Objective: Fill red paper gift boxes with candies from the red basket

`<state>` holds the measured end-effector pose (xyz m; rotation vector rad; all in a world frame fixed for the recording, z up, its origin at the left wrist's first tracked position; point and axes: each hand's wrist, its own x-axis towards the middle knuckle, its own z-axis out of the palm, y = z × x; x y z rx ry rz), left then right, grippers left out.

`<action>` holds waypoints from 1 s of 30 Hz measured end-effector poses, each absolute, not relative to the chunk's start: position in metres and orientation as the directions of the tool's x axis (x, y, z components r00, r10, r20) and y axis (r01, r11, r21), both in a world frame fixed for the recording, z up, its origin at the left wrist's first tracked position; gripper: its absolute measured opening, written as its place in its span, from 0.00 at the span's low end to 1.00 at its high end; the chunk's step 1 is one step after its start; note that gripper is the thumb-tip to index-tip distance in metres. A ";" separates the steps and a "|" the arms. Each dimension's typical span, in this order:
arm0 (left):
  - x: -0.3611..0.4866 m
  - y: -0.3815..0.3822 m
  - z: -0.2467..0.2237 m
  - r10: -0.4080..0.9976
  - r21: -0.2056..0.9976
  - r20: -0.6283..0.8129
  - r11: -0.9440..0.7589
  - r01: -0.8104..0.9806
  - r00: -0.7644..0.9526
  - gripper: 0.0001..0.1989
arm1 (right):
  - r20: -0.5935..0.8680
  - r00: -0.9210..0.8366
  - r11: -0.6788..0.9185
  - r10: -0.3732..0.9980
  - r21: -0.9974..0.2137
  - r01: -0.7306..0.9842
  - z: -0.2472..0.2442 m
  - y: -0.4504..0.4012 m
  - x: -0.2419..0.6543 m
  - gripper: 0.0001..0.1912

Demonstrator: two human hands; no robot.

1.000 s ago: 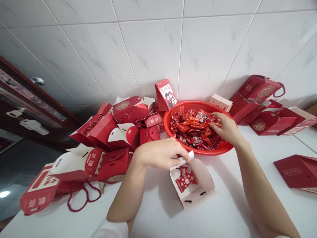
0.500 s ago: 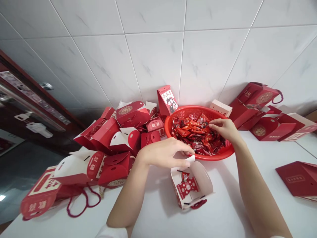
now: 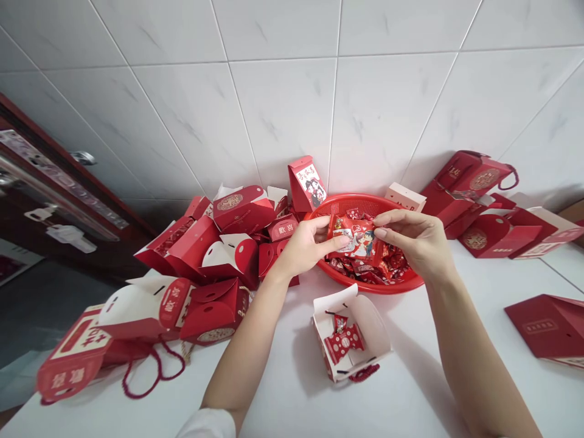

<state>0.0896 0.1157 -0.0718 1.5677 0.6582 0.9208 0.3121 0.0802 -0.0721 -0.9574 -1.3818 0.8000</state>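
Note:
Above the red plastic basket (image 3: 401, 285), a red candy packet (image 3: 356, 238) printed with a cartoon couple is stretched between both hands. My left hand (image 3: 311, 244) pinches its left side, thumb in front. Its right edge is gripped by my right hand (image 3: 413, 238), between thumb and fingers. Many small red-wrapped candies (image 3: 365, 267) fill the basket below, partly hidden by the packet. Nearer to me stands an open gift box (image 3: 376, 319) with white inner walls and a dark red cord. A few wrapped candies (image 3: 344, 344) lie inside it.
Several red gift boxes (image 3: 241, 208) crowd the left of the white table (image 3: 283, 377). More boxes (image 3: 495, 234) stand at the right by the tiled wall (image 3: 292, 109), and a lone red box (image 3: 545, 328) lies farther forward. Keys (image 3: 68, 231) hang at a dark door on the left.
My left hand has left the open box's flap and moved up to the basket. My right hand has lifted a candy packet from the pile, and both hands now hold it.

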 end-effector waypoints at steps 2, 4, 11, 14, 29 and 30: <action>0.089 0.115 -0.070 0.817 0.968 0.248 -0.235 -0.092 0.520 0.21 | 0.421 0.035 0.417 0.906 -0.905 0.084 -0.069 0.076 0.311 0.15; 0.090 0.113 -0.069 0.814 0.958 0.283 -0.270 -0.101 0.507 0.21 | 0.390 -0.036 0.392 0.920 -0.916 0.084 -0.066 0.072 0.310 0.20; 0.086 0.104 -0.059 0.786 0.966 0.259 -0.223 -0.134 0.561 0.19 | 0.298 -0.152 0.301 0.942 -0.954 -0.004 -0.055 0.059 0.306 0.17; 0.079 0.103 -0.055 0.754 0.973 0.215 -0.220 -0.069 0.620 0.17 | 0.263 -0.223 0.269 0.939 -0.963 -0.004 -0.048 0.054 0.308 0.15; 0.045 0.094 -0.033 0.584 0.749 -0.041 -0.519 0.412 0.810 0.10 | 0.072 -0.596 0.379 0.800 -0.830 0.410 -0.034 0.036 0.312 0.13; 0.045 0.093 -0.033 0.561 0.717 -0.090 -0.536 0.445 0.823 0.10 | 0.054 -0.619 0.394 0.783 -0.814 0.427 -0.033 0.035 0.312 0.10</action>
